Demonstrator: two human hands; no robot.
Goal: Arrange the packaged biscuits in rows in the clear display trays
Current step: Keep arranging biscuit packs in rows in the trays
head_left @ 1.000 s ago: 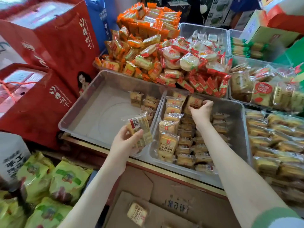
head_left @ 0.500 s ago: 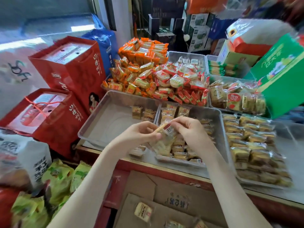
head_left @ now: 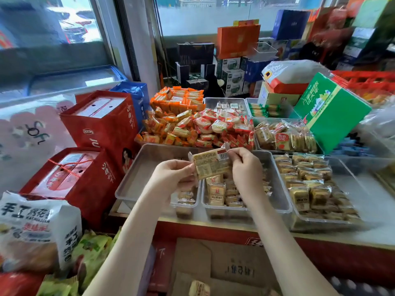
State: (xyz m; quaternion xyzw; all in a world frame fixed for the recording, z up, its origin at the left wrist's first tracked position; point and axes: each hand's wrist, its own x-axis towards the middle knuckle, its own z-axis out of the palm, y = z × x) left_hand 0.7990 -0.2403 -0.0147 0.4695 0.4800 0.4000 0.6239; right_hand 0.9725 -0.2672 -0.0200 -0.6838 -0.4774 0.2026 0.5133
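Observation:
Both hands hold one yellow biscuit packet (head_left: 210, 165) up above the trays, its barcode side facing me. My left hand (head_left: 172, 175) pinches its left end and my right hand (head_left: 245, 167) pinches its right end. Below sits a clear tray (head_left: 139, 178) on the left, mostly bare, with a few packets at its right side. The middle clear tray (head_left: 275, 189) holds rows of the same yellow packets (head_left: 217, 193). A third tray (head_left: 346, 180) on the right is full of similar packets.
Red gift bags (head_left: 96, 129) stand left of the trays. Piles of orange and red snacks (head_left: 192, 124) lie behind them. A green box (head_left: 329, 112) leans at the right. Cardboard (head_left: 224, 265) with a loose packet lies below the counter edge; bagged snacks (head_left: 32, 229) sit at lower left.
My right hand left the middle tray and joined the left on the packet. Both hands lifted it higher and turned it flat. The camera tilted up.

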